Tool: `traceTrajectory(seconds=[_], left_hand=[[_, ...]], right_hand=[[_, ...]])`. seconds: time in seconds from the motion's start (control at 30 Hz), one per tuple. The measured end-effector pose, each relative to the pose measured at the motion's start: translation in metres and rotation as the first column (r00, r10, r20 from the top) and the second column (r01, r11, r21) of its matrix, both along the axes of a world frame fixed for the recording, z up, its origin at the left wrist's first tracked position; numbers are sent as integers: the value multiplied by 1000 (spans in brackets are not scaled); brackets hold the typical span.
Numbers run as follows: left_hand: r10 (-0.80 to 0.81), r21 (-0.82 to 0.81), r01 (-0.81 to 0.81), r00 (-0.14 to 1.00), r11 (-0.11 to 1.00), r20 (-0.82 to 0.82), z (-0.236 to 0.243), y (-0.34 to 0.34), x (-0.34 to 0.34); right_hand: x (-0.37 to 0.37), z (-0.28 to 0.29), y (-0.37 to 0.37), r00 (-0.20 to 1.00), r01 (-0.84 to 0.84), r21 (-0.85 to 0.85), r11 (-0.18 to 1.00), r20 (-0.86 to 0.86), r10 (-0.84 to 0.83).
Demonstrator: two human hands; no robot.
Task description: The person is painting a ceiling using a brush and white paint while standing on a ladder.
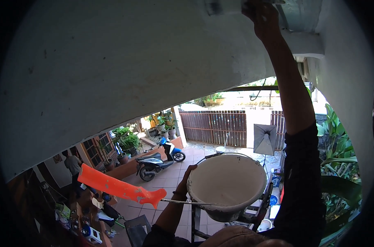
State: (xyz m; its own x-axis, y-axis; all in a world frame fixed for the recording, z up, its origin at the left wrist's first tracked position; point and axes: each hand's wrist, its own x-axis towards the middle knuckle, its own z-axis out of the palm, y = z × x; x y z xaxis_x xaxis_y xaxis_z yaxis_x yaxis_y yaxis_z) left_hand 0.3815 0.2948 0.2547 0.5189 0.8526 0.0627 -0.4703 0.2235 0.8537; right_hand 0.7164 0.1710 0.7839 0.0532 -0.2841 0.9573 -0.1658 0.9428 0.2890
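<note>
My right hand is raised high against the pale ceiling panel, closed round a blurred, flat, brush-like tool. Only part of that tool shows, at the top edge. Lower down, my left hand grips the left side of a large whitish bucket by its rim. The bucket is tilted so that its inside faces me, with pale residue on its wall. A tool with a worn orange handle lies across the bucket's left rim, its thin metal rod reaching inside.
Under the bucket stands a dark ladder-like frame. A motorbike is parked on the tiled floor below, before a brown gate. Leafy plants and a white wall border the right. Another person stands far left near clutter.
</note>
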Motion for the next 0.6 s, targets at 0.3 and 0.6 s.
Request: traceTrajectory(seconds=[0.3,0.6], left_hand=[[-67,35,67,998,997,2,16,-6,12],[198,264,-185,980,947,-24,25,-38,7]], right_hand=[[114,-25,21,781,621,58,781,-133,-611],[7,10,-17,992,-38,-188,981,-123,15]])
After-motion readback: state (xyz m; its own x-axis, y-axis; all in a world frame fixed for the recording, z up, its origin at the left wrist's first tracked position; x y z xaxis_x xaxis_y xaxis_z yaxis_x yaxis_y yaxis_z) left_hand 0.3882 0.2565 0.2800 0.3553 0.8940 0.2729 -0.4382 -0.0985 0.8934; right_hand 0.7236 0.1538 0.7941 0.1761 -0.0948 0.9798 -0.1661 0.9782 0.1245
